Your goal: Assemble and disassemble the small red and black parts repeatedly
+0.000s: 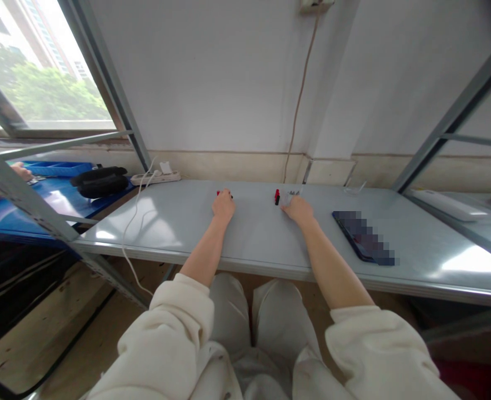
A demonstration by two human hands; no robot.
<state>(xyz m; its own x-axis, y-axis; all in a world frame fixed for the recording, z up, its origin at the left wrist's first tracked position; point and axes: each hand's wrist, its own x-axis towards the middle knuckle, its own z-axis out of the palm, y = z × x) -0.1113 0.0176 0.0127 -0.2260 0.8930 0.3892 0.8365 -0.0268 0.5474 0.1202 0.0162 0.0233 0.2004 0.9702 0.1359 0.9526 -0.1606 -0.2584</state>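
- The piece (277, 197) is probably light, stiff and smooth; pinching its sides seems best.
- It looks short, red above black, and lies on the table (254, 230) just beside the right hand (299, 209).
- That hand bends by grey bits (294, 193); cannot tell whether it holds any.
- The left hand (224, 206) covers another red-black part (218, 193), grip hidden.

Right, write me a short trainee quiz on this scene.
1. Fill in: between the left hand and the right hand are a red piece and a ____ piece.
2. True or false: in the picture, the power strip is to the right of the phone.
3. Which hand is nearer the phone? A, left; B, right.

Key: 1, black; 2, false, it is to the left; 3, B.
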